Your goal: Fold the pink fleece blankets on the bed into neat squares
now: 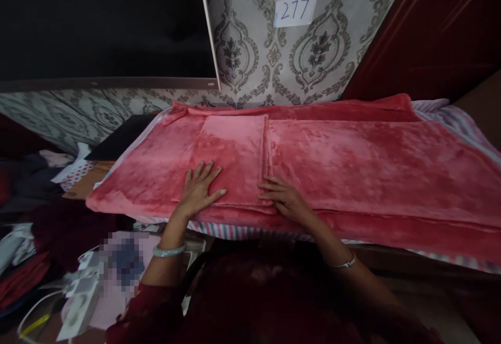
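Observation:
A plush pink-red blanket (352, 166) lies spread along the table, with its left part folded into a layered rectangle (235, 135). My left hand (198, 190) rests flat on the left side of that folded part, fingers spread. At its right edge, my right hand (287, 198) touches the stacked layers with its fingers stretched out and slightly apart. Neither hand grips the fabric. Under the blanket a striped cloth (230, 230) shows along the front edge and at the right end.
A large dark television (105, 25) hangs at the back left, near a paper marked 277 (296, 8) on the patterned wall. A dark red door or panel (430, 31) is at the right. Power strips (80, 297) with cords and piled clothes (62, 234) lie lower left.

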Motion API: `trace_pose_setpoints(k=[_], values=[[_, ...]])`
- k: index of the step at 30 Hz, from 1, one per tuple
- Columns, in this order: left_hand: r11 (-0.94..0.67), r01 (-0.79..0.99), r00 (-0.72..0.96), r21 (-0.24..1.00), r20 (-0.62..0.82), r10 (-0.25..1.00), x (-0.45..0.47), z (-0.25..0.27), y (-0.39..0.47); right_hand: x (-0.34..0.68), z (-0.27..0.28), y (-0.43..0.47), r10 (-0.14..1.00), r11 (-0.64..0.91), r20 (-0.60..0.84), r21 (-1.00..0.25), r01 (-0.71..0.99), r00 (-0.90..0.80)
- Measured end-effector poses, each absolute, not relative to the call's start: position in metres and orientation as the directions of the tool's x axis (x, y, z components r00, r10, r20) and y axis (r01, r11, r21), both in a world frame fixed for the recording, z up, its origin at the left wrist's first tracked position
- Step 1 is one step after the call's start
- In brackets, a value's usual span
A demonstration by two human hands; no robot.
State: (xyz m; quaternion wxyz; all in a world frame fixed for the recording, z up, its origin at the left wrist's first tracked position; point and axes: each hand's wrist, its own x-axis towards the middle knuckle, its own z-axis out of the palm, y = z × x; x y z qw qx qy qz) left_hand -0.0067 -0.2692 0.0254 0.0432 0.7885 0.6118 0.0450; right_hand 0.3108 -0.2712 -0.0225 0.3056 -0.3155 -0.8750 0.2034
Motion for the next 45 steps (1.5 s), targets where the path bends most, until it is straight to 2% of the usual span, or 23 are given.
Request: trace_pose_setpoints(k=[4,8,12,17,20,24,26,34,40,45], values=[[-0.258,0.955,0.255,0.15,0.038,0.966,-0.009,0.022,-0.268,0.315,-0.033,-0.271,0.639,0.752,0.526,-0.579,0.314,-0.562],[-0.262,0.95,0.258,0.172,0.046,0.965,-0.011,0.021,-0.268,0.315,-0.035,-0.272,0.637,0.752,0.585,-0.616,0.236,-0.503],[-0.264,0.949,0.258,0.174,0.059,0.964,-0.011,0.02,-0.268,0.315,-0.03,-0.274,0.649,0.733,0.586,-0.651,0.196,-0.485],[-0.269,0.944,0.259,0.191,0.075,0.963,-0.01,0.02,-0.267,0.315,-0.019,-0.279,0.708,0.674,0.528,-0.704,0.225,-0.469],[-0.294,0.929,0.274,0.226,0.116,0.955,-0.012,0.019,-0.268,0.313,-0.013,-0.285,0.704,0.695,0.539,-0.655,0.296,-0.462],[-0.363,0.891,0.303,0.274,0.239,0.923,-0.023,0.019,-0.281,0.309,-0.014,-0.295,0.659,0.751,0.505,-0.488,0.445,-0.558],[-0.384,0.882,0.31,0.274,0.276,0.91,-0.031,0.018,-0.293,0.309,-0.018,-0.297,0.653,0.757,0.492,-0.445,0.479,-0.576],[-0.403,0.881,0.306,0.247,0.353,0.884,-0.056,0.008,-0.322,0.311,-0.02,-0.29,0.635,0.773,0.594,-0.482,0.413,-0.495],[-0.405,0.886,0.302,0.225,0.383,0.873,-0.06,0.0,-0.318,0.312,-0.017,-0.29,0.604,0.795,0.646,-0.451,0.406,-0.466],[-0.405,0.88,0.28,0.249,0.417,0.865,-0.059,-0.005,-0.319,0.316,-0.018,-0.294,0.616,0.788,0.611,-0.464,0.405,-0.498]])
